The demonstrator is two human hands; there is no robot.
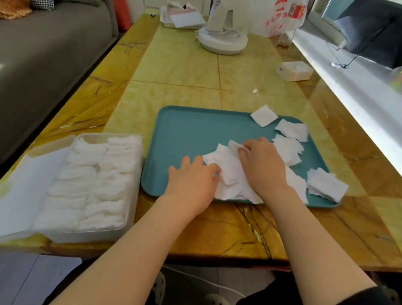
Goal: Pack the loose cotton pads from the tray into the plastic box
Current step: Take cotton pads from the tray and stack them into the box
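Head view — left hand flat on cotton pads, right hand pinching one

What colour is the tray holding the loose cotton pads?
Teal, a blue-green; the tray shows best in the head view.

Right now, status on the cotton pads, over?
Left hand flat on the cotton pads in the tray, right hand pinching one. Plastic box open, nearly full. More pads scattered on tray; nothing blocking.
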